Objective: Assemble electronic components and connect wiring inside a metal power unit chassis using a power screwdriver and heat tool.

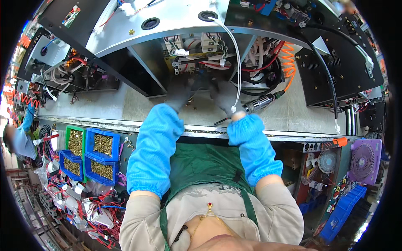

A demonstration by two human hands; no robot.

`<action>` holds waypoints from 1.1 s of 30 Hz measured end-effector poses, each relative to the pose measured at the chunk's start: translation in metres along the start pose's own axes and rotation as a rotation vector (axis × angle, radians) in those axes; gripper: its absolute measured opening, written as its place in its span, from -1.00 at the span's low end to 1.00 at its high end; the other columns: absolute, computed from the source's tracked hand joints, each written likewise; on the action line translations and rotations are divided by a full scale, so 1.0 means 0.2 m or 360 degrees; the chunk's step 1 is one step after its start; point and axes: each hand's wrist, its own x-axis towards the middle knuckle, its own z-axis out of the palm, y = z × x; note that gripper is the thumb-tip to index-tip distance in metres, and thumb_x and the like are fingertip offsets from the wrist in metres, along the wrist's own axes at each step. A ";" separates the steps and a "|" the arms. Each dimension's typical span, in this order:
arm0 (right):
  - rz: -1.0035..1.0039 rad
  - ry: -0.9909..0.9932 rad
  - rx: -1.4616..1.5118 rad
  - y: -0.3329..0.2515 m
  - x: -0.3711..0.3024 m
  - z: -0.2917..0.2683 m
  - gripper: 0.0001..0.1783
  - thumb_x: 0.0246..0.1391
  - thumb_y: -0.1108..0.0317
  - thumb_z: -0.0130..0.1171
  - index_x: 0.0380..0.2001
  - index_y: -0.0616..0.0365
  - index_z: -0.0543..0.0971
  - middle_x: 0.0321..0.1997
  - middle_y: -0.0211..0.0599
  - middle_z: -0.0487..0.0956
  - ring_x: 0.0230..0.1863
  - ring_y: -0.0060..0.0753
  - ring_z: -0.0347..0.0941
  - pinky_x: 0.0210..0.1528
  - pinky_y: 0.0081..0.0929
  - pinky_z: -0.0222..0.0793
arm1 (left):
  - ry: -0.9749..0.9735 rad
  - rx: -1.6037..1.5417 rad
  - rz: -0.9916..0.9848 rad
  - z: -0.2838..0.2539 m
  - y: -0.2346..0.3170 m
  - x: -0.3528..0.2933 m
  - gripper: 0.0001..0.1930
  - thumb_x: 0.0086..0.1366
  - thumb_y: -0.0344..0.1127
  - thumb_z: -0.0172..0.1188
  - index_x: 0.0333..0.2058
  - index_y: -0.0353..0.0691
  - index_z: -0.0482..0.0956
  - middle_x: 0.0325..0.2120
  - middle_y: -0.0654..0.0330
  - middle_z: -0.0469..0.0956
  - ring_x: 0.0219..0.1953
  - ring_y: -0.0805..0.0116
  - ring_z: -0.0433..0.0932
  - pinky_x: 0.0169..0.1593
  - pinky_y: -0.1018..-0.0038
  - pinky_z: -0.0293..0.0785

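Note:
Both of my hands reach into the open front of a metal cabinet [167, 35], under its silver top panel. My left hand [179, 95], in a grey glove, is at the left of the opening, its fingers lost in shadow. Opposite it, my right hand [225, 95], also gloved, points inward, and its fingers are too dark and blurred to make out. Something small and dark blue [203, 79] shows between them; its kind is unclear. White terminal blocks [210, 43] with wires sit just beyond the hands. A white cable [238, 58] hangs from a grommet down past my right wrist.
A power screwdriver [264, 102] with an orange coiled hose [289, 62] lies right of my right hand. Blue bins [102, 158] of brass screws stand at the left, above tangled red wires [100, 226]. A black-panelled unit [335, 75] and a purple fan [364, 161] are at the right.

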 end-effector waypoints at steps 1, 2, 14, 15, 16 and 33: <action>0.0181 0.0116 0.0163 -0.05 -0.08 -0.10 -0.64 0.09 0.26 0.01 -0.03 0.06 0.46 -0.39 0.08 0.56 -0.34 0.11 0.50 -0.32 -0.07 0.40 | 0.0007 -0.0023 0.0004 -0.03 0.06 -0.02 -0.69 0.27 -0.16 0.06 -0.16 -0.25 0.57 -0.32 -0.12 0.53 -0.22 -0.10 0.49 -0.18 0.13 0.40; 0.0369 0.0246 0.0329 -0.06 -0.17 -0.17 -0.66 0.10 0.24 0.02 -0.05 0.05 0.50 -0.41 0.06 0.57 -0.35 0.10 0.50 -0.32 -0.11 0.41 | 0.0038 -0.0009 -0.0117 -0.09 0.19 -0.05 -0.70 0.26 -0.17 0.07 -0.15 -0.24 0.56 -0.27 -0.10 0.53 -0.18 -0.08 0.49 -0.15 0.16 0.42; 0.0298 -0.0104 -0.0748 0.13 -0.53 -0.54 -0.73 0.05 0.10 0.15 -0.31 0.03 0.56 -0.29 -0.20 0.59 -0.31 -0.04 0.54 -0.38 -0.13 0.40 | 0.0266 -0.0468 -0.0793 -0.27 0.07 -0.61 -0.72 0.25 -0.29 0.10 -0.09 -0.25 0.53 -0.17 -0.02 0.50 -0.15 0.11 0.51 -0.03 0.35 0.41; 0.0154 -0.0035 -0.0651 0.13 -0.53 -0.55 -0.73 0.06 0.12 0.13 -0.23 0.01 0.55 -0.28 -0.19 0.59 -0.29 -0.04 0.54 -0.36 -0.13 0.41 | 0.0325 -0.0401 -0.0812 -0.28 0.08 -0.58 -0.72 0.26 -0.32 0.09 -0.07 -0.25 0.52 -0.16 -0.03 0.49 -0.14 0.12 0.51 -0.03 0.36 0.41; 0.0012 0.0038 -0.0557 0.13 -0.53 -0.57 -0.71 0.07 0.15 0.11 -0.16 -0.01 0.54 -0.27 -0.18 0.59 -0.28 -0.04 0.53 -0.34 -0.14 0.42 | 0.0345 -0.0414 -0.0804 -0.31 0.09 -0.52 -0.72 0.26 -0.32 0.09 -0.07 -0.25 0.52 -0.16 -0.03 0.49 -0.14 0.12 0.51 -0.03 0.36 0.41; -0.0154 -0.0298 -0.1156 0.32 -0.49 -0.65 -0.60 -0.20 0.33 0.17 -0.16 -0.07 0.59 -0.15 -0.19 0.57 0.01 -0.03 0.40 0.03 -0.12 0.31 | 0.0553 -0.0351 -0.0415 -0.36 0.21 -0.37 -0.80 0.22 -0.35 0.12 -0.20 -0.23 0.58 -0.30 0.03 0.56 -0.34 0.18 0.57 -0.21 0.36 0.47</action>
